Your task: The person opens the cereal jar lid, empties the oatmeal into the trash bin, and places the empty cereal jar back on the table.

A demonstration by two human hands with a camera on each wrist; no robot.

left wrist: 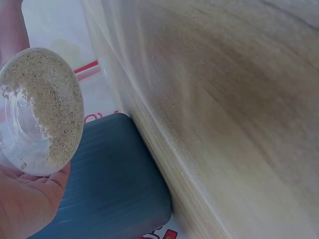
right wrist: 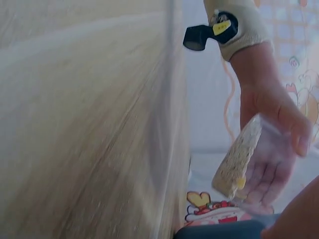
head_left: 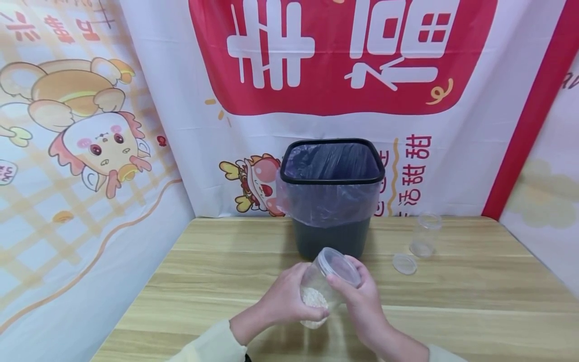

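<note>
A clear plastic jar (head_left: 315, 292) is held tilted above the table, in front of the bin. My left hand (head_left: 289, 296) grips its body from the left. Around the translucent lid (head_left: 341, 269) curl the fingers and thumb of my right hand (head_left: 363, 301). Pale, flaky grains (left wrist: 55, 99) lie heaped along one side of the jar's bottom in the left wrist view. Seen from the right wrist, a small yellow piece (right wrist: 240, 182) sits among them, and the left palm shows through the jar's wall.
A dark bin (head_left: 332, 236) with a black rim and purple-tinted liner stands on the wooden table (head_left: 217, 281), against the printed cloth backdrop (head_left: 181, 100). To its right are an uncapped clear jar (head_left: 425, 236) and a loose round lid (head_left: 404, 264).
</note>
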